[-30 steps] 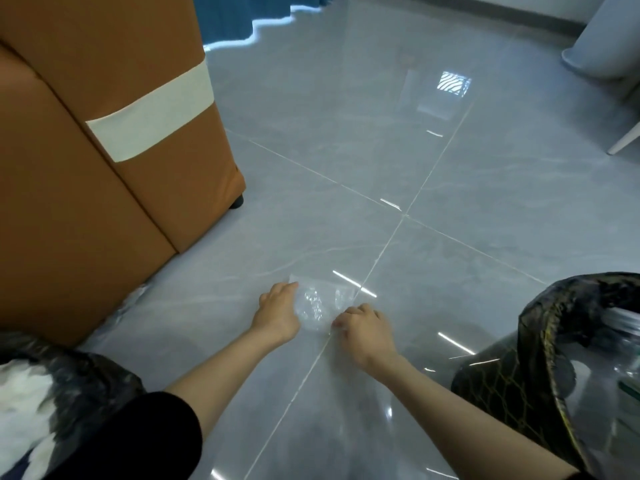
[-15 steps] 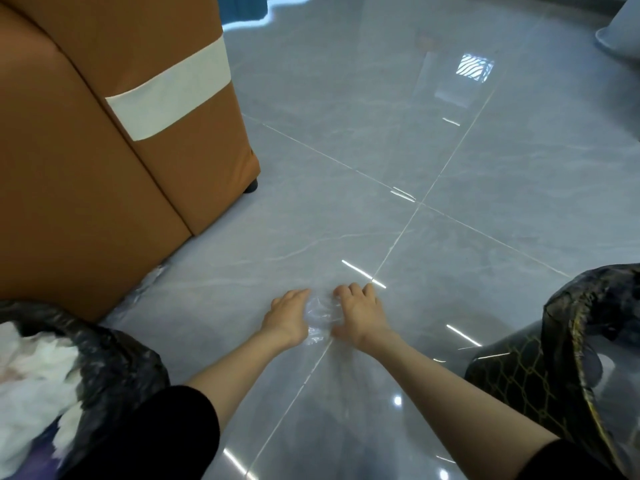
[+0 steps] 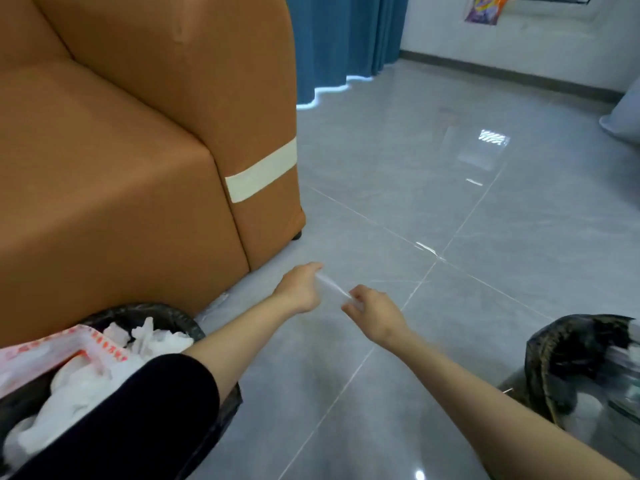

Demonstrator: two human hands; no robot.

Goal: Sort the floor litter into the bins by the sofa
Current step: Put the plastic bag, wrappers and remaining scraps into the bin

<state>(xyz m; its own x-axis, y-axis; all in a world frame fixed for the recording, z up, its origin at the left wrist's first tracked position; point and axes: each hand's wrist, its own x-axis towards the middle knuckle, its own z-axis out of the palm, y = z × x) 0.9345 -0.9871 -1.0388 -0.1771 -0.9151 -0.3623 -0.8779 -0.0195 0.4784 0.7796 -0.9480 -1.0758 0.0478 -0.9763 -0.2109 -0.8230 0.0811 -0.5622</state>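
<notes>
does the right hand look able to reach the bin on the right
Probably yes: only bare floor lies between the right hand and the right bin, though it shares a pinch on the clear plastic with the left hand.

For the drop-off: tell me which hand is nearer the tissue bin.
Left. The left hand is just beyond and right of the tissue bin; the right hand is farther right, across the clear wrapper both pinch.

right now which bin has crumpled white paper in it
The black-lined bin beside the orange sofa, at lower left; the patterned bin at lower right holds clear plastic.
</notes>
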